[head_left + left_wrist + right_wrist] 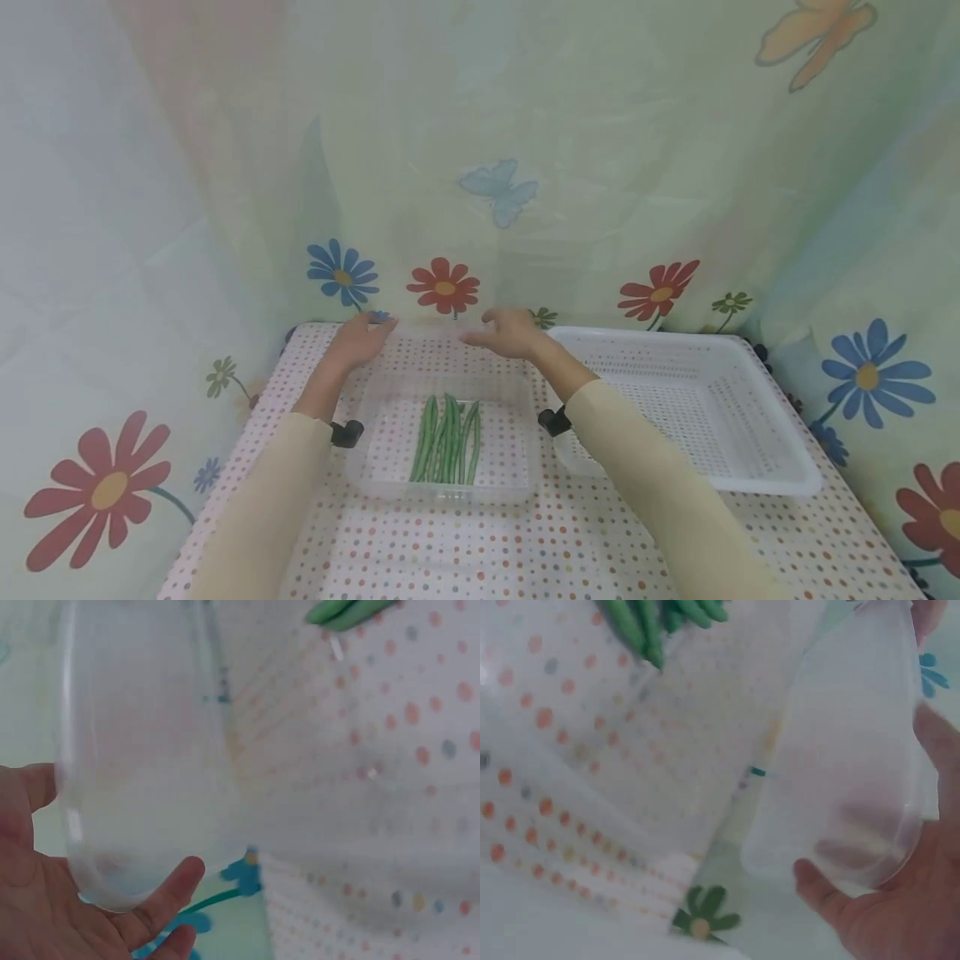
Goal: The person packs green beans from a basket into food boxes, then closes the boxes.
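Note:
My left hand (pixel 356 340) and right hand (pixel 513 333) hold the two rounded corners of a translucent plastic lid (pixel 154 765) at the table's back. The lid (pixel 847 750) stands raised behind a clear plastic container (pixel 442 495); whether it is joined to the container cannot be told. Fingers of the right hand show blurred through the lid in the right wrist view, with a digit on its other side. In the left wrist view, the left digits lie around the lid's corner. Several green beans (pixel 447 442) lie lengthwise inside the container, below and nearer than both hands.
A white slotted plastic basket (pixel 806 479) stands to the right, partly behind my right forearm. Polka-dot cloth (pixel 480 558) covers the table. A flowered curtain (pixel 405 208) hangs right behind the table and along both sides.

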### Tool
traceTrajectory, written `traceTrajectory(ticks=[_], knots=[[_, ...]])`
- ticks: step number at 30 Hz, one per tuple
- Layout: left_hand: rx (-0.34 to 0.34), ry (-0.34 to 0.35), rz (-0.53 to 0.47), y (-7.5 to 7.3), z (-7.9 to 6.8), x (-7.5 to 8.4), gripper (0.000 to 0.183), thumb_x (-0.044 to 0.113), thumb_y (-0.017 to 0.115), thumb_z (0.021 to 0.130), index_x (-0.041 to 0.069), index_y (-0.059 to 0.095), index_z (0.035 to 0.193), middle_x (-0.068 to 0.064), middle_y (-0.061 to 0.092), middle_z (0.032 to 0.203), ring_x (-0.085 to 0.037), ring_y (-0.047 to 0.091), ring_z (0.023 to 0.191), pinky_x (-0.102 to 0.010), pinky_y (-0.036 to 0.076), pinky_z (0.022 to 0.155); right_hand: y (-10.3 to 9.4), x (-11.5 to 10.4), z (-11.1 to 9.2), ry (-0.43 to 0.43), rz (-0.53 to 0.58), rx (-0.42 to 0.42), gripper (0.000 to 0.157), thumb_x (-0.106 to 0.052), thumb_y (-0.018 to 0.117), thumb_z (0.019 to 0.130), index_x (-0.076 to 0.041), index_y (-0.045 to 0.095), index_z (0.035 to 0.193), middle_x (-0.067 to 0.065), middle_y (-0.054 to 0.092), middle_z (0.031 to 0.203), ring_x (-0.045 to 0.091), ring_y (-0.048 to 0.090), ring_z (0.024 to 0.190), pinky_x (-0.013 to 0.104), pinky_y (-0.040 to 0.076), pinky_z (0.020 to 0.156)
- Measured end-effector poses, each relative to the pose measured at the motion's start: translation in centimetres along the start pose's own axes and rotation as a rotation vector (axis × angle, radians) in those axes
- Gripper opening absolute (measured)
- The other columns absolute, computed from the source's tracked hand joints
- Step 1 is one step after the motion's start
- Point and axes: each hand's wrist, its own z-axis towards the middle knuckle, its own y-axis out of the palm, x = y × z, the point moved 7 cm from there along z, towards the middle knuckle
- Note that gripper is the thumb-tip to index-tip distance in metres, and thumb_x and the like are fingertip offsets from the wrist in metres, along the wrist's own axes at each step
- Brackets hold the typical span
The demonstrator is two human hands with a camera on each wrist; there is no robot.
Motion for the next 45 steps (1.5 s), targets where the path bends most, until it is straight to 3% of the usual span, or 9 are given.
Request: traceTrajectory(ticks=[3,8,12,18,25,28,32,38,45], knots=[[0.036,0.033,-0.005,-2.1,-1.1,0.8,0.096,0.074,0.034,0.101,0.007,0.017,0.167,-0.024,0.020,0.172,-0.049,0.020,0.157,-0.068,0.020,0.127,-2.1,-0.8,-0.8,-0.090,-0.022,0.086,0.065,-0.050,0.062,0.102,-0.006,0.053,0.150,0.017,0.058,0.151,0.039,0.050,0.143,0.057,0.044,0.117],[0.090,0.098,-0.058,-4.9,-3.0,2.3,0.103,0.087,0.027,0.093,0.019,0.011,0.169,-0.022,0.025,0.171,-0.050,0.030,0.154,-0.072,0.025,0.123,-5.5,-1.4,-2.4,-0.175,-0.022,0.373,0.055,-0.041,0.058,0.107,-0.012,0.050,0.152,0.015,0.063,0.142,0.038,0.054,0.133,0.057,0.052,0.105],[0.199,0.188,-0.137,-6.4,-3.8,3.3,0.090,0.080,0.033,0.098,0.024,0.018,0.167,-0.021,0.035,0.165,-0.046,0.045,0.144,-0.069,0.040,0.114,-7.2,-1.9,-3.4,-0.258,0.039,0.539,0.058,-0.040,0.057,0.108,-0.010,0.043,0.156,0.020,0.062,0.136,0.034,0.061,0.111,0.053,0.056,0.092],[0.401,0.344,-0.171,-7.7,-4.9,4.3,0.067,0.063,0.036,0.107,0.027,0.032,0.164,-0.021,0.054,0.145,-0.041,0.057,0.125,-0.062,0.049,0.103,-8.7,-2.0,-4.5,-0.462,0.214,0.754,0.045,-0.020,0.052,0.110,-0.001,0.048,0.150,0.014,0.057,0.095,0.021,0.048,0.076,0.032,0.045,0.071],[0.581,0.479,-0.235,-8.9,-6.2,4.8,0.050,0.048,0.044,0.111,0.026,0.049,0.156,-0.018,0.063,0.089,-0.029,0.060,0.081,-0.034,0.049,0.072,-9.3,-2.0,-5.6,-0.625,0.297,0.846,0.030,-0.007,0.056,0.107,-0.001,0.062,0.136,0.010,0.062,0.087,0.009,0.045,0.066,0.018,0.039,0.059],[0.632,0.527,-0.234,-9.3,-6.6,5.1,0.044,0.040,0.045,0.112,0.020,0.056,0.150,-0.013,0.064,0.085,-0.019,0.058,0.077,-0.023,0.046,0.070,-9.5,-1.9,-5.9,-0.638,0.307,0.851,0.028,-0.007,0.058,0.106,0.001,0.065,0.132,0.013,0.060,0.083,0.012,0.044,0.065,0.016,0.038,0.059],[0.608,0.548,-0.204,-9.4,-6.4,5.3,0.041,0.035,0.046,0.112,0.013,0.064,0.142,-0.017,0.066,0.083,-0.024,0.061,0.078,-0.027,0.051,0.078,-9.5,-1.6,-6.0,-0.610,0.291,0.843,0.025,-0.008,0.059,0.106,0.003,0.069,0.126,0.019,0.069,0.094,0.015,0.050,0.073,0.015,0.043,0.069],[0.388,0.411,-0.077,-7.8,-5.3,4.0,0.050,0.045,0.038,0.113,0.013,0.063,0.143,-0.015,0.070,0.136,-0.035,0.064,0.130,-0.051,0.049,0.113,-8.6,-0.7,-6.2,-0.500,0.110,0.736,0.020,-0.014,0.065,0.104,-0.002,0.077,0.115,0.009,0.071,0.078,0.016,0.051,0.064,0.025,0.044,0.060],[0.114,0.300,0.049,-4.5,-4.3,1.3,0.059,0.046,0.032,0.113,0.008,0.051,0.153,-0.018,0.053,0.156,-0.041,0.044,0.148,-0.058,0.034,0.125,-5.4,0.8,-5.2,-0.301,-0.206,0.284,0.027,-0.026,0.060,0.107,-0.010,0.078,0.118,0.006,0.080,0.097,0.020,0.073,0.082,0.044,0.061,0.080]])
